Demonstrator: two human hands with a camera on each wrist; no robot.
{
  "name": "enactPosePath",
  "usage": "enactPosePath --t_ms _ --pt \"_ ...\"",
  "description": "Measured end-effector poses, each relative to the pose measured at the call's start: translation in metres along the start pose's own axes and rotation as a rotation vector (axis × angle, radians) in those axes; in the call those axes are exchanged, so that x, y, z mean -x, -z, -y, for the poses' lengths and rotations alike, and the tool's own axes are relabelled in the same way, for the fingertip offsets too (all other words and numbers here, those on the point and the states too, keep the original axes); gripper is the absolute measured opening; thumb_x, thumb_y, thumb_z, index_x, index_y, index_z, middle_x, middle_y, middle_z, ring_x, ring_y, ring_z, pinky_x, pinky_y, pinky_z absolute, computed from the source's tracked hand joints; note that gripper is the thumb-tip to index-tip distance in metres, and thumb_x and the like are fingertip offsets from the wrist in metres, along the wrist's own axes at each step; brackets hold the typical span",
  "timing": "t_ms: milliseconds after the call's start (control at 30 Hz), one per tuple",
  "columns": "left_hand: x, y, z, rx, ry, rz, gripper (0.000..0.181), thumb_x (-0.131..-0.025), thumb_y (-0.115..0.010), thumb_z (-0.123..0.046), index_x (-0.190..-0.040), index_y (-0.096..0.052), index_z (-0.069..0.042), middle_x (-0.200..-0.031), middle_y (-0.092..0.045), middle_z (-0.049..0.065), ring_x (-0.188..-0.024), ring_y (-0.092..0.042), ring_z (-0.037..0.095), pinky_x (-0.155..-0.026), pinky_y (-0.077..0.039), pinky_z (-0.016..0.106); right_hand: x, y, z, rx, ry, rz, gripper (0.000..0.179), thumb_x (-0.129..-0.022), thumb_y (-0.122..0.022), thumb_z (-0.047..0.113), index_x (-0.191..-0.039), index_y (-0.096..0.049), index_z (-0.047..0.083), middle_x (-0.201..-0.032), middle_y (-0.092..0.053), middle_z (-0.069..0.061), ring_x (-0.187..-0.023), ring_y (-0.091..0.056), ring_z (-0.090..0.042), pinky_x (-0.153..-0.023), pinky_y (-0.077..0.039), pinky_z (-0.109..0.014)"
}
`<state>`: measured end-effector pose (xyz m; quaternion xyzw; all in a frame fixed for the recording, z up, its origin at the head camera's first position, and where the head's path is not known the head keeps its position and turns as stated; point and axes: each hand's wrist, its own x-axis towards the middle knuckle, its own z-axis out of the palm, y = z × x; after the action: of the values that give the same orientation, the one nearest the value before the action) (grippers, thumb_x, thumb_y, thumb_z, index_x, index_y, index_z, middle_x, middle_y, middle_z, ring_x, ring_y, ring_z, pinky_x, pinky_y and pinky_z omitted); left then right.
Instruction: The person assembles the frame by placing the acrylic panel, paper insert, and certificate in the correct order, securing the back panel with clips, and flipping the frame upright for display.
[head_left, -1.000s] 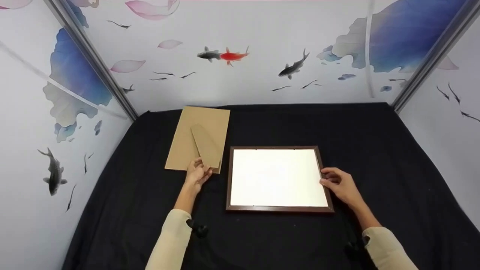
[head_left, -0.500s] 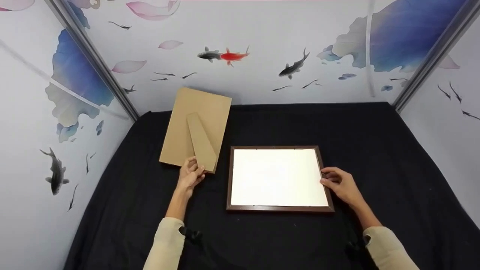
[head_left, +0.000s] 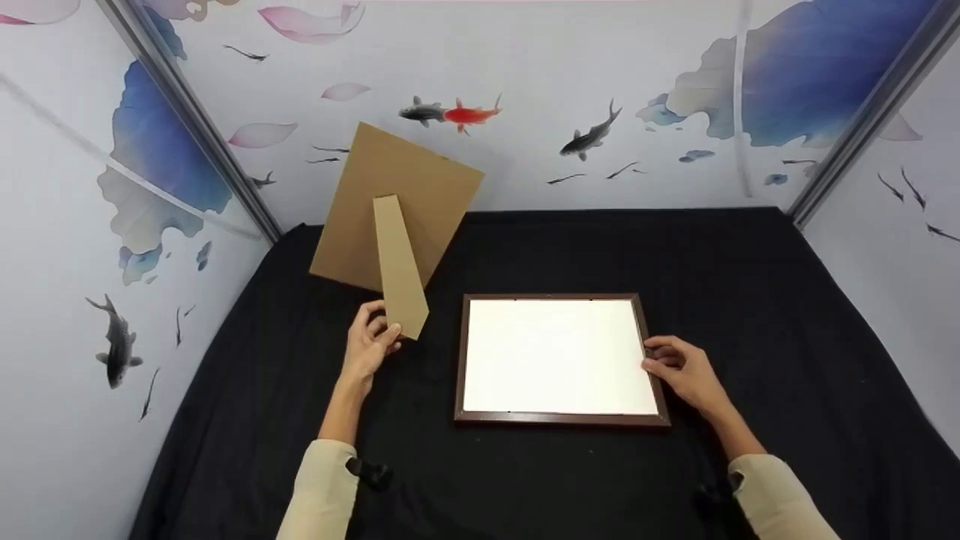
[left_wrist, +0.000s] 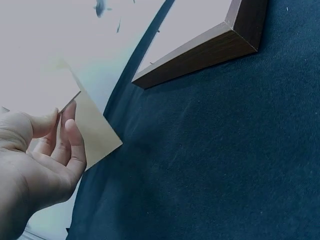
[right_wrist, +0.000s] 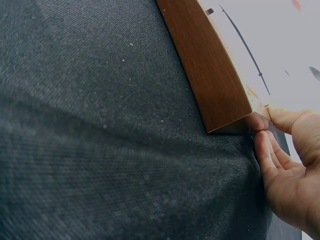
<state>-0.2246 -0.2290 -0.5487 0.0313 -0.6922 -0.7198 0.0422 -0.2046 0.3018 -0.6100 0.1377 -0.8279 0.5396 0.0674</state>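
A brown cardboard backing board (head_left: pixel 337 232) is tilted up over the back left of the table, with its hinged easel leg (head_left: pixel 399 262) folded out from it. My left hand (head_left: pixel 366 351) pinches the free lower end of that leg between thumb and fingers. In the left wrist view, the board's corner (left_wrist: pixel 100 135) shows behind the fingers. A dark wood picture frame (head_left: pixel 562 421) lies flat in the middle, with a bright white panel inside its border. At the frame's right side, my right hand (head_left: pixel 688 375) grips the edge, thumb on top and fingers against the outer side.
Black cloth (head_left: pixel 570 480) covers the table. White panels printed with fish, petals and blue shapes enclose the back (head_left: pixel 517 45) and both sides, joined by metal corner posts (head_left: pixel 199 127). Small dark tabs stick out along the frame's inner edge.
The left hand has raised the backing board by its leg, moving slightly left; the board has tipped up from lying on the cloth and the leg has swung out. Right hand and picture frame stay put.
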Motion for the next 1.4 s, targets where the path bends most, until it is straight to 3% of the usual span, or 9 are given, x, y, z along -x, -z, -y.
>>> enactPosePath --t_ms 300,467,600,733,833,933,1000,1200,1400 --pt "0.004 -0.004 -0.003 -0.033 -0.119 0.03 0.039 -0.096 -0.064 0.006 -0.132 -0.051 -0.002 -0.101 -0.064 0.02 -0.095 -0.06 0.05 -0.071 -0.053 0.029 -0.001 0.0 0.001 0.022 -0.006 0.003 0.031 -0.092 -0.075 0.002 -0.121 -0.068 -0.003 -0.104 -0.066 -0.019 -0.092 -0.062 -0.026 -0.076 -0.05 -0.019" --pt "0.006 -0.007 -0.004 -0.097 -0.202 0.059 0.037 -0.096 -0.064 0.006 -0.131 -0.052 0.002 -0.1 -0.064 0.021 -0.092 -0.06 0.047 -0.07 -0.053 0.029 -0.002 0.002 0.004 0.042 -0.013 0.024 0.032 -0.091 -0.075 -0.001 -0.121 -0.067 -0.006 -0.104 -0.067 -0.022 -0.091 -0.064 -0.033 -0.075 -0.051 -0.02" --pt "0.007 -0.011 -0.005 -0.138 -0.262 0.087 0.037 -0.095 -0.064 0.009 -0.13 -0.053 0.004 -0.099 -0.065 0.021 -0.088 -0.06 0.046 -0.069 -0.053 0.035 -0.002 0.003 0.018 0.063 -0.019 0.043 0.032 -0.089 -0.075 -0.006 -0.119 -0.065 -0.009 -0.103 -0.066 -0.026 -0.091 -0.064 -0.039 -0.075 -0.052 -0.023" --pt "0.009 -0.019 -0.01 -0.163 -0.322 0.13 0.036 -0.094 -0.063 0.012 -0.129 -0.052 0.008 -0.097 -0.064 0.025 -0.079 -0.062 0.035 -0.069 -0.054 0.047 -0.001 0.005 0.038 0.052 -0.034 0.061 0.032 -0.088 -0.074 -0.008 -0.118 -0.064 -0.012 -0.102 -0.065 -0.029 -0.09 -0.064 -0.042 -0.076 -0.052 -0.025" --pt "0.015 -0.027 -0.022 -0.171 -0.35 0.155 0.034 -0.094 -0.062 0.014 -0.126 -0.053 0.01 -0.094 -0.063 0.026 -0.075 -0.06 0.023 -0.069 -0.054 0.049 -0.004 0.007 0.036 0.065 -0.025 0.078 0.031 -0.089 -0.074 -0.006 -0.118 -0.065 -0.012 -0.102 -0.066 -0.028 -0.091 -0.065 -0.037 -0.076 -0.052 -0.024" --pt "0.022 -0.034 -0.034 -0.175 -0.368 0.168 0.033 -0.093 -0.062 0.015 -0.125 -0.053 0.011 -0.093 -0.062 0.026 -0.075 -0.06 0.022 -0.068 -0.054 0.046 -0.011 0.012 0.024 0.061 -0.002 0.086 0.029 -0.092 -0.072 -0.004 -0.119 -0.064 -0.012 -0.102 -0.066 -0.025 -0.09 -0.065 -0.032 -0.073 -0.052 -0.023" --pt "0.023 -0.038 -0.037 -0.185 -0.377 0.175 0.032 -0.093 -0.062 0.015 -0.124 -0.054 0.01 -0.093 -0.062 0.026 -0.075 -0.06 0.029 -0.068 -0.054 0.044 -0.018 0.017 0.019 0.036 0.004 0.083 0.029 -0.094 -0.071 -0.002 -0.12 -0.065 -0.01 -0.103 -0.067 -0.024 -0.087 -0.066 -0.031 -0.071 -0.053 -0.024" --pt "0.023 -0.042 -0.034 -0.219 -0.424 0.181 0.031 -0.092 -0.062 0.018 -0.122 -0.055 0.012 -0.091 -0.061 0.027 -0.072 -0.054 0.053 -0.064 -0.052 0.055 -0.048 0.031 0.044 -0.063 0.021 0.05 0.03 -0.095 -0.072 0.004 -0.123 -0.065 -0.006 -0.105 -0.067 -0.021 -0.086 -0.068 -0.029 -0.072 -0.056 -0.03" --pt "0.022 -0.045 -0.031 -0.249 -0.484 0.208 0.03 -0.091 -0.063 0.018 -0.119 -0.056 0.012 -0.091 -0.062 0.027 -0.07 -0.058 0.031 -0.062 -0.051 0.033 -0.079 0.034 0.079 -0.097 0.108 0.04 0.038 -0.093 -0.072 -0.001 -0.129 -0.062 -0.005 -0.117 -0.064 -0.02 -0.101 -0.065 -0.023 -0.084 -0.052 -0.025"
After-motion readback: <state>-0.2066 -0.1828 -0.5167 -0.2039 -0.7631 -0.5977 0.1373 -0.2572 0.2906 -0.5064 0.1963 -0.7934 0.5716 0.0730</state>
